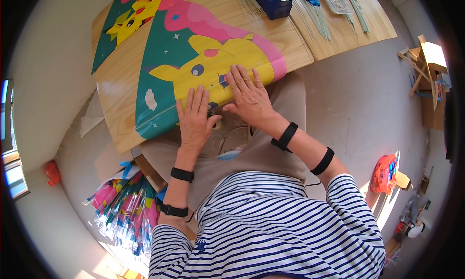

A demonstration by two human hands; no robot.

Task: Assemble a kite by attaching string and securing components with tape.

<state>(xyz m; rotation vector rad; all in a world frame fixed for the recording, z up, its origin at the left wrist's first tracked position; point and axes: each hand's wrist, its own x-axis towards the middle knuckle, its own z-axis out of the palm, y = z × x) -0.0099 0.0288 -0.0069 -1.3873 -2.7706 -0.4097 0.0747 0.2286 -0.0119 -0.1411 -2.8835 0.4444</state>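
Observation:
A large triangular printed sheet [167,88], by its looks a kite sail, lies across the wooden table [116,95] in front of me. It is green with a pink edge and a big yellow cartoon face, and its near edge bends down over the table's front edge. My left hand [195,121] lies flat on the near edge of the face, fingers stretched forward and thumb out to the side. Farther right and a little higher, my right hand [249,97] presses flat on the yellow part, fingers slightly spread. Neither hand grips anything.
A second printed sheet [128,30] lies at the far left of the table. A dark blue tape dispenser [271,2] and bundles of thin rods [315,25] are at the back right. Bagged colourful sheets [128,206] hang low at left. A wooden stool [426,66] stands far right.

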